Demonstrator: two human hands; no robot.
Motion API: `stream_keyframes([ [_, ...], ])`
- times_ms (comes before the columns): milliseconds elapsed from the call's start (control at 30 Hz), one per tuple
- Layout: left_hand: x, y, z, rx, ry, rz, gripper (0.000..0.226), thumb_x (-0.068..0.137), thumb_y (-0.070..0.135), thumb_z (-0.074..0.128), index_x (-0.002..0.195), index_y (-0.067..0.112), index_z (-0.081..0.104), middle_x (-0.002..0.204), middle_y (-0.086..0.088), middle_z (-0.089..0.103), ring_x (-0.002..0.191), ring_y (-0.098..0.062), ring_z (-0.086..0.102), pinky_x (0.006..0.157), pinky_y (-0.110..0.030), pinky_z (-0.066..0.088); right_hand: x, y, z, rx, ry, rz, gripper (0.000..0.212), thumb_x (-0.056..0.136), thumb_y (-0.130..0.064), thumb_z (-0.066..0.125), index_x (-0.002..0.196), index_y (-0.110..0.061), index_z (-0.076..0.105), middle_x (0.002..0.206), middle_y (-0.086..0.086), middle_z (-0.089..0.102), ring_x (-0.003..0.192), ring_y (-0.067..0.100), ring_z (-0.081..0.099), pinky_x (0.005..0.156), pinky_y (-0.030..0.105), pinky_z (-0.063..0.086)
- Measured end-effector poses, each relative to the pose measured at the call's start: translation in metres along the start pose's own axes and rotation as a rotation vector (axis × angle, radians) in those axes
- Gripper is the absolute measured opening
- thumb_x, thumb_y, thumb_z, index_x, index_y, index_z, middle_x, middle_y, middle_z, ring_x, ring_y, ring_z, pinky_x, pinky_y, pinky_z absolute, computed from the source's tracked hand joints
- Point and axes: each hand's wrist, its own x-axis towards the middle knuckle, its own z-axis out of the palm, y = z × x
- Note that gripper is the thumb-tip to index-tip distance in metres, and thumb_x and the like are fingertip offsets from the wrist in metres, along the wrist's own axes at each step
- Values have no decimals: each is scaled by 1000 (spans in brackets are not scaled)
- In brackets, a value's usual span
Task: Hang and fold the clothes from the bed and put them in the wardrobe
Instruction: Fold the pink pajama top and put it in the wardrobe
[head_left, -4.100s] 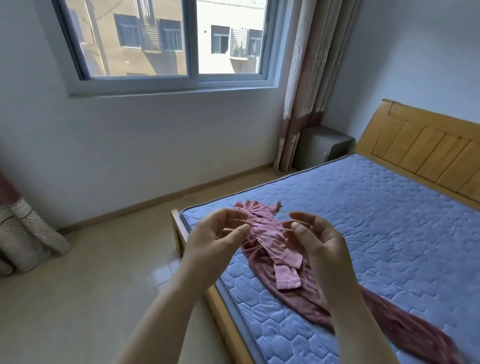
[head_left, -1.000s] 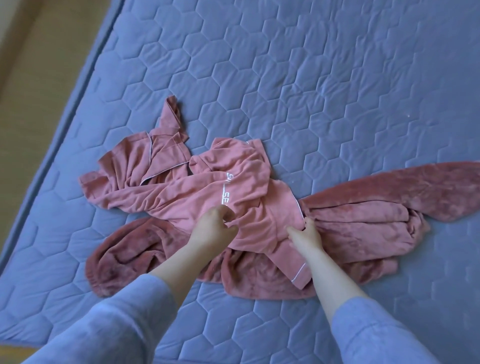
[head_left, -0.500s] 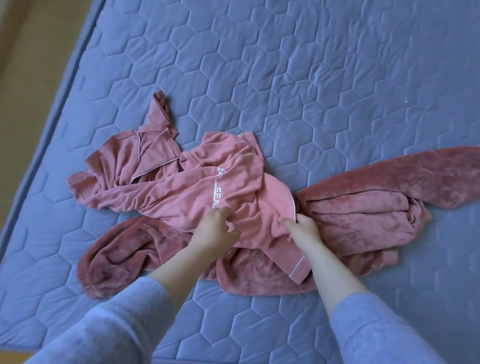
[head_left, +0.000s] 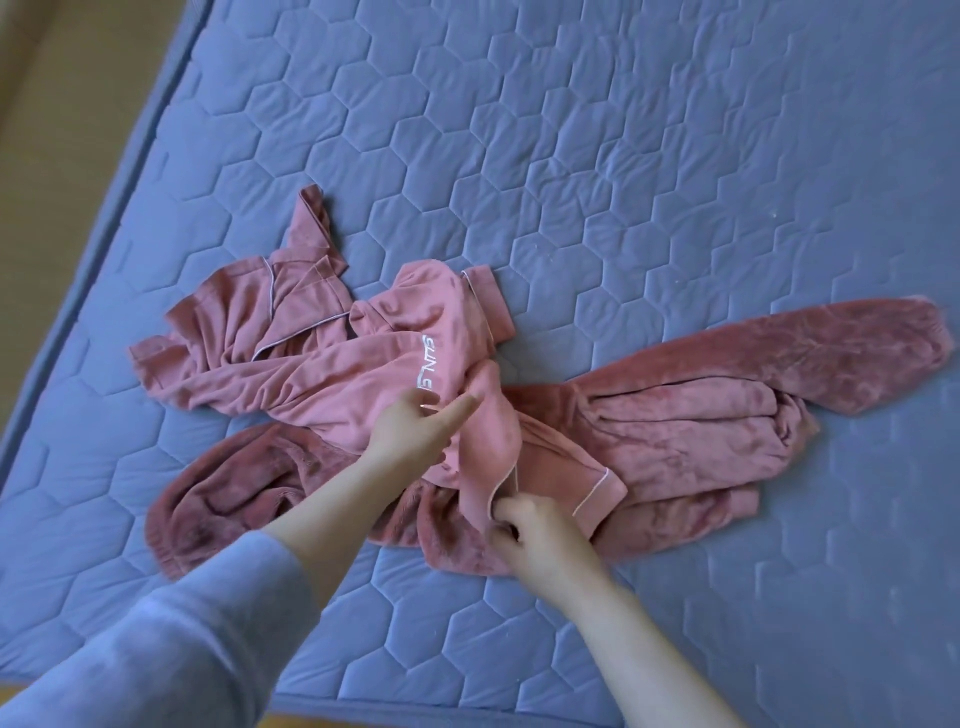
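Observation:
A crumpled light pink pyjama top (head_left: 332, 364) with white piping and white lettering lies on the blue quilted mattress (head_left: 623, 156). Under it spreads a darker pink fleece garment (head_left: 701, 415), one leg or sleeve reaching right, another curling to the lower left. My left hand (head_left: 415, 431) rests on the top beside the lettering, fingers pinching a fold of its fabric. My right hand (head_left: 535, 535) grips the piped edge of the top near its hem and pulls it toward me.
The mattress edge runs diagonally along the left, with tan floor (head_left: 62, 130) beyond it. The near edge of the bed (head_left: 415, 706) is at the bottom. My blue sleeve (head_left: 156, 649) fills the lower left corner.
My right hand has slid toward me along the top's piped edge and lifted a fold of it. The left hand shifted slightly right on the fabric. Four seconds ago I stood looking across the room.

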Motion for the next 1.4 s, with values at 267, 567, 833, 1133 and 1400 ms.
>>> stream_keyframes([
  [267,11,-29,-7,323,136,-48,26,81,18,61,105,9,54,70,-9,69,54,-18,66,49,-25,53,-8,14,34,-40,-190,55,42,85,-31,57,55,-14,33,53,-1,35,58,18,38,57,34,28],
  [567,3,-50,-19,316,92,82,13,78,23,71,87,19,63,76,0,72,73,-21,69,71,-31,56,39,51,10,168,274,651,56,87,-43,64,130,-10,52,128,10,60,123,28,52,101,34,38],
  [833,26,-7,15,243,53,96,31,79,42,67,91,13,65,76,-2,73,75,-21,71,72,-33,59,59,46,10,432,207,496,12,89,-11,61,92,-15,71,96,2,71,96,18,66,83,28,49],
  [1133,26,-22,10,412,141,40,26,82,13,59,59,11,48,57,-6,54,65,-29,56,56,-34,45,-2,27,32,618,-58,335,8,81,-15,68,84,-12,75,69,-9,53,68,5,47,63,25,40],
  [1400,-13,-65,-30,139,355,-67,20,83,7,53,66,-2,59,70,-20,68,72,-36,68,76,-45,57,4,26,15,493,62,358,8,87,-24,70,91,-24,77,89,-8,75,81,2,64,80,19,49],
])
